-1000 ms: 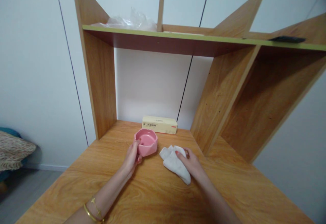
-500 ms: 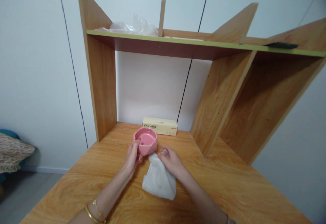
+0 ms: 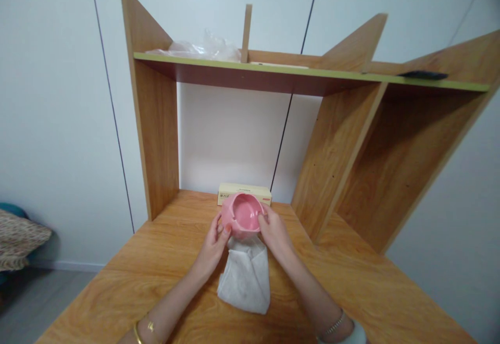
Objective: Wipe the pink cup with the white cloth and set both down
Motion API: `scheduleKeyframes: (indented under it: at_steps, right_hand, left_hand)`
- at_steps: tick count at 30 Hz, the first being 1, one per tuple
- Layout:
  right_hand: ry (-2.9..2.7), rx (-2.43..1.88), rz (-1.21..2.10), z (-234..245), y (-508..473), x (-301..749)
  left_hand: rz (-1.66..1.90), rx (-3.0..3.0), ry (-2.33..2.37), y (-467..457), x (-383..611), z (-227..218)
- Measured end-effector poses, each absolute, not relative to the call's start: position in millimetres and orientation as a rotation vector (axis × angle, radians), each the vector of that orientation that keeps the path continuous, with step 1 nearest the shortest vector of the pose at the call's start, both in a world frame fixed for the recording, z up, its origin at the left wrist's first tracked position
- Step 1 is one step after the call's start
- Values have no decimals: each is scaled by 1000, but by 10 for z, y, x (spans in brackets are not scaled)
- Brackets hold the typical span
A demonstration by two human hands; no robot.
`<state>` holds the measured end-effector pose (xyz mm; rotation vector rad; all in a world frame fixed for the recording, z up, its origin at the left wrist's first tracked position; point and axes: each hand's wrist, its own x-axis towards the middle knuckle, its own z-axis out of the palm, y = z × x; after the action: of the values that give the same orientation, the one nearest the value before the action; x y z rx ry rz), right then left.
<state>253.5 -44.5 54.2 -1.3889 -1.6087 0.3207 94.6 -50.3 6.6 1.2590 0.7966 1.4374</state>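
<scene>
1. Gripping a pink bowl [image 3: 246,212] between them, the left hand [image 3: 212,246] clasps its left wall and the right hand [image 3: 276,231] its right rim, thumb over the edge.
2. The bowl tilts toward the camera, partly covering a pale box [image 3: 255,189] behind.
3. On the wooden surface [image 3: 156,281] lies a white cloth [image 3: 246,281], just nearer than the bowl; whether they touch, I cannot tell.
4. Clear plastic [image 3: 205,48] rests on the shelf [image 3: 277,71] above.

Remotely I see a pink bowl [image 3: 247,212] tilted twd me, inside showing. White cloth [image 3: 247,284] lies creased, nr side, far end partly hidden by bowl.
</scene>
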Motion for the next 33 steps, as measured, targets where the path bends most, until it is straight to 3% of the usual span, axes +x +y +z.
scheduleKeyframes:
  at_steps: [4, 16, 27, 33]
  right_hand:
    - [-1499, -1537, 264, 589, -466, 2977]
    - [-1468, -2048, 150, 48, -514, 3708]
    - [-1483, -2159, 91, 90, -537, 3674]
    - [-1502, -2229, -3, 396, -754, 3351]
  left_hand:
    - [1485, 1446, 880, -372, 868, -2]
    - [1210, 1868, 1295, -254, 784, -155]
    - [870, 2121, 1492, -321, 747, -179]
    - [736, 2093, 1662, -365, 778, -87]
